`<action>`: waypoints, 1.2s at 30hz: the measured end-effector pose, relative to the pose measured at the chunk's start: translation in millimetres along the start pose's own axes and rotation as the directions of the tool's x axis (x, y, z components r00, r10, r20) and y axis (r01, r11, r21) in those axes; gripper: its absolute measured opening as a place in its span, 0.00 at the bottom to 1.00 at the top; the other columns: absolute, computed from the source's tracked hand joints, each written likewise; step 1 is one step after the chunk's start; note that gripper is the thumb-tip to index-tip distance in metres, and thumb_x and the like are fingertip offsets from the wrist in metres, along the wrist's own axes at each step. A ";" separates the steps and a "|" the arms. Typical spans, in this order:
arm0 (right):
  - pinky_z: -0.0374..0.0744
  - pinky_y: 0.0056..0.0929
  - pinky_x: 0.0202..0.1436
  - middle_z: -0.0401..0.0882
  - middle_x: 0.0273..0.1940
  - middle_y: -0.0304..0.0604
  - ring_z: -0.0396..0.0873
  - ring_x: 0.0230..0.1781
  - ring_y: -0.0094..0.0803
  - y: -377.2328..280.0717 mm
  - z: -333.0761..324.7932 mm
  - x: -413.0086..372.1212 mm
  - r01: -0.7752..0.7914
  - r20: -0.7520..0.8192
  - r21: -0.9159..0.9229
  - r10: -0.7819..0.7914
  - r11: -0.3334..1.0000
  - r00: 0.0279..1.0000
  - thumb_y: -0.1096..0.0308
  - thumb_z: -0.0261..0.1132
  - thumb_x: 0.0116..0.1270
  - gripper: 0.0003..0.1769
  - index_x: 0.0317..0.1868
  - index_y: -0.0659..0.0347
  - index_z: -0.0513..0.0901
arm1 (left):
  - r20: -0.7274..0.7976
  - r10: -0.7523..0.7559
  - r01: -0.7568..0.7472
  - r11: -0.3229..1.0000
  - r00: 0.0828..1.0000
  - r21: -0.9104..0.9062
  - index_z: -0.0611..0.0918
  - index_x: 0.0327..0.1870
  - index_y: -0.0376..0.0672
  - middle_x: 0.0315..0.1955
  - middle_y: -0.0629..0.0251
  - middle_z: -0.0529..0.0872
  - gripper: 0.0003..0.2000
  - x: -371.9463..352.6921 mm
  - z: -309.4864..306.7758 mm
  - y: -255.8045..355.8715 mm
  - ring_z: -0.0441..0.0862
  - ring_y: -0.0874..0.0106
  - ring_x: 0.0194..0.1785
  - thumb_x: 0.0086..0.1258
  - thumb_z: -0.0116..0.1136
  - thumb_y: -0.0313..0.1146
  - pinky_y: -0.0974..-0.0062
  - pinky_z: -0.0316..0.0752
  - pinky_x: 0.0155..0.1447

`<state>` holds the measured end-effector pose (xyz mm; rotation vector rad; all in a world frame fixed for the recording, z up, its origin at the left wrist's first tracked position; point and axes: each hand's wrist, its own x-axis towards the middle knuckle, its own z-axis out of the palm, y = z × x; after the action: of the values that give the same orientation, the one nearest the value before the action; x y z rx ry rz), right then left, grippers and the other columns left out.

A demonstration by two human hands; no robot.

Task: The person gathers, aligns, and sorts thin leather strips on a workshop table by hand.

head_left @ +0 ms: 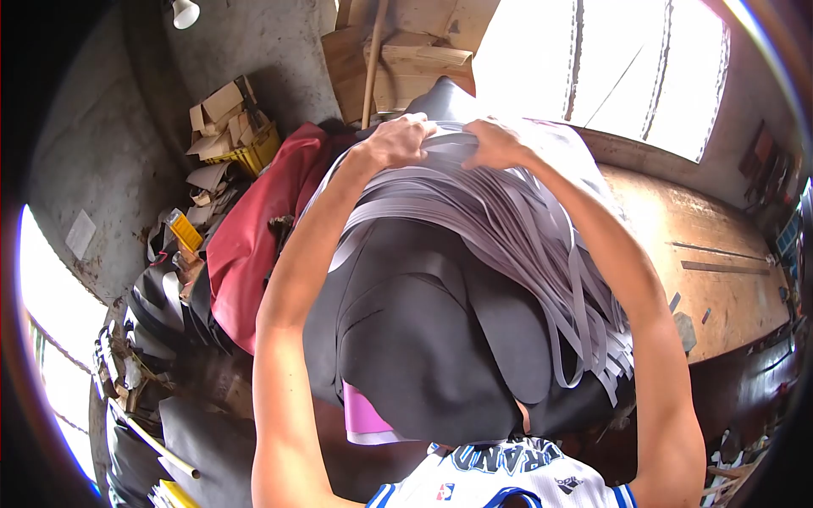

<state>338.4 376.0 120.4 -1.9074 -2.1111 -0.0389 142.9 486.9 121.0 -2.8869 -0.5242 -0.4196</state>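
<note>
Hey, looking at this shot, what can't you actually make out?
Head view: fingers of left hand and right hand curl out of sight into the grey strips.
Window: washed out by glare.
Shirt: cut off by the bottom edge.
Dark sheets: upper part covered by the strips.

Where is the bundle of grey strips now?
Centre of the head view: grey strips drape over dark sheets, left hand and right hand gripping their top.
</note>
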 end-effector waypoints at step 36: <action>0.79 0.31 0.38 0.85 0.26 0.45 0.85 0.28 0.26 26.1 -23.8 27.1 0.182 -0.250 0.428 -0.078 0.885 0.965 0.61 0.79 0.53 0.18 0.35 0.66 0.86 | 0.160 -0.192 0.242 0.885 0.968 -0.398 0.83 0.46 0.38 0.33 0.64 0.87 0.17 -18.0 -38.8 -32.4 0.81 0.73 0.40 0.57 0.69 0.35 0.72 0.75 0.52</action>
<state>366.5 400.2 144.9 -1.4178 -1.8885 0.1804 105.5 502.5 156.2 -3.2888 -0.8838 -0.4426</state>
